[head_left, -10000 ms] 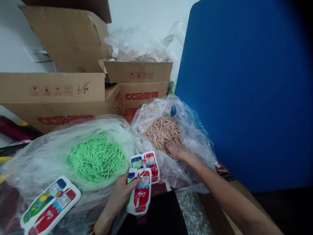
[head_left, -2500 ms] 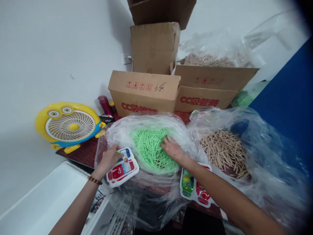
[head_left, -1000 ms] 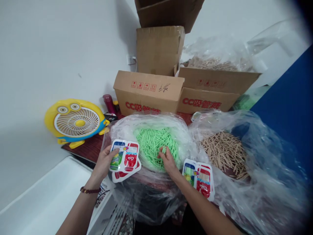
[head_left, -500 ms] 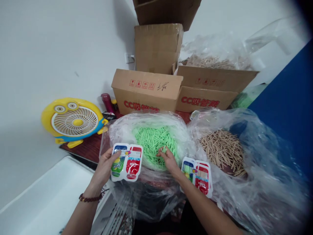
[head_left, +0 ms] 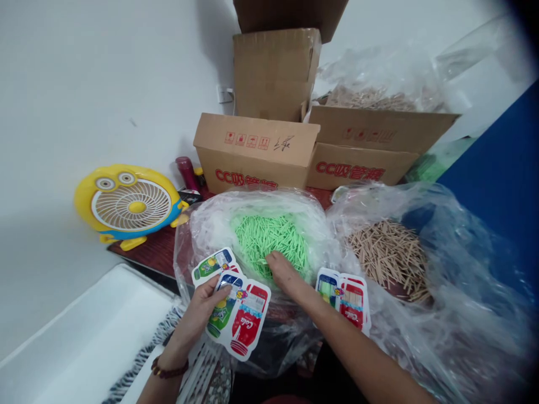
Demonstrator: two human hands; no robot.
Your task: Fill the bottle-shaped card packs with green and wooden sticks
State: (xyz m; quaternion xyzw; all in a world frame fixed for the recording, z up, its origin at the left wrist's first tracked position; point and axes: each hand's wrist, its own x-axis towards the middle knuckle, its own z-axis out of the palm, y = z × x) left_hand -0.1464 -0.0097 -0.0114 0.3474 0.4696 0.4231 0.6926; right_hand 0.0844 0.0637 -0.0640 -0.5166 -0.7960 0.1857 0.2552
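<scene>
Both hands show in the head view, the only view on record. Left hand (head_left: 205, 306), lower middle of the frame, pinches a printed packet (head_left: 240, 314), thumb across the front at its upper left part, remaining fingers mostly hidden behind. The packet is tilted; the long axis of its two bottle shapes runs from upper right to lower left, with the red one on the side toward the other hand. A second packet (head_left: 211, 267) lies partly behind, up and to the left; whether it is gripped too cannot be determined.

Right hand (head_left: 283, 274), just right of the middle of the frame, is back up at the near edge of a heap of green sticks (head_left: 269, 238) in a clear bag (head_left: 202, 221). Its fingers are bent; whether they pinch any sticks cannot be told. This hand is the nearer to the heap, which extends up the frame from it. The held packet lies below and left of its fingertips, near but apart. Its forearm (head_left: 349, 336) partly covers a stack of packets (head_left: 353, 298), lower right. Brown sticks (head_left: 389, 255), right side, lie well apart from both hands.
</scene>
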